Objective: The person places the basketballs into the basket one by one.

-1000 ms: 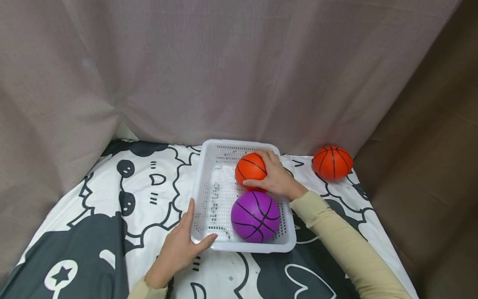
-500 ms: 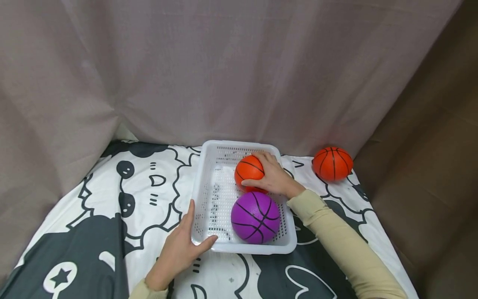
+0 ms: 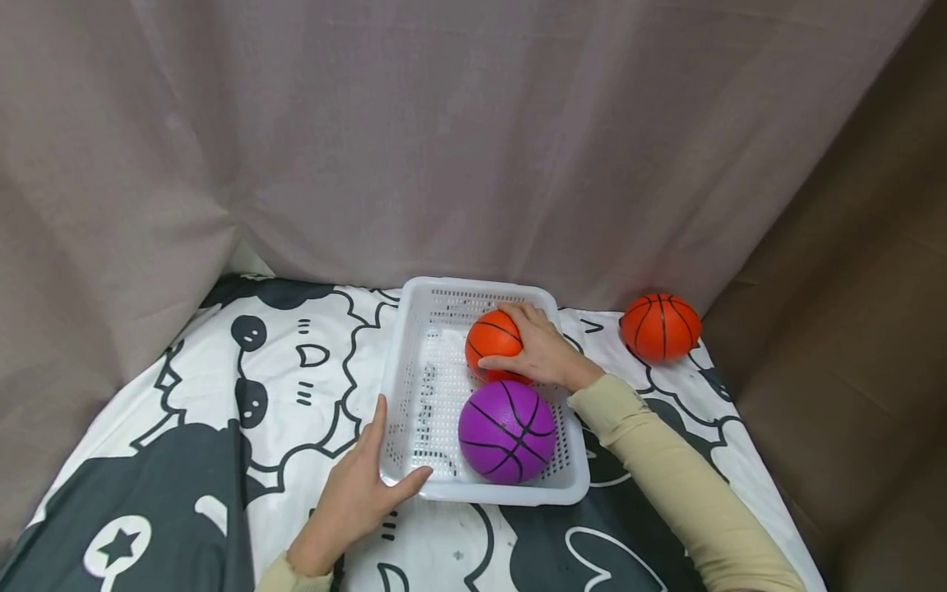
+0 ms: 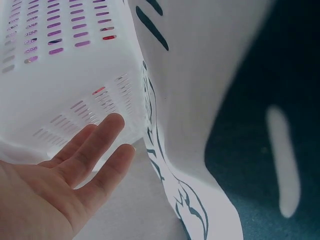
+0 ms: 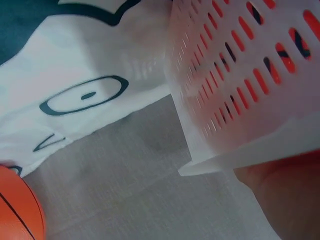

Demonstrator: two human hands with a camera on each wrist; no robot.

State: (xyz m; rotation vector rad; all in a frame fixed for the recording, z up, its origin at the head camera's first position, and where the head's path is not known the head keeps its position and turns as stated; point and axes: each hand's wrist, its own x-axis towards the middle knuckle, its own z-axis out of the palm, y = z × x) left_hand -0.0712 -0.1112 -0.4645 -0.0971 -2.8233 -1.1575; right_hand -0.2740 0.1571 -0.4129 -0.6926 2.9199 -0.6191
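A white perforated plastic basket [image 3: 503, 493] lies on the patterned cloth. Inside it, a small orange basketball [image 3: 490, 339] sits toward the far right and a purple basketball [image 3: 506, 432] at the near right, close together. My right hand [image 3: 543, 353] reaches over the basket's right side and grips the orange ball, thumb in front and fingers behind. At the near left corner is my left hand [image 3: 355, 497], its thumb at the near rim and fingers stretched along the outer wall. The left wrist view shows those fingers [image 4: 95, 150] extended beside the basket wall [image 4: 55, 90].
Another orange basketball [image 3: 661, 327] lies on the cloth right of the basket, near the far edge; its side shows in the right wrist view. A grey-brown curtain [image 3: 473, 148] hangs right behind the cloth's far edge, with a darker brown one [image 3: 851, 370] along the right.
The right hand and its orange ball have shifted very slightly nearer and left within the basket. The left hand, purple ball and basket stay practically where they were.
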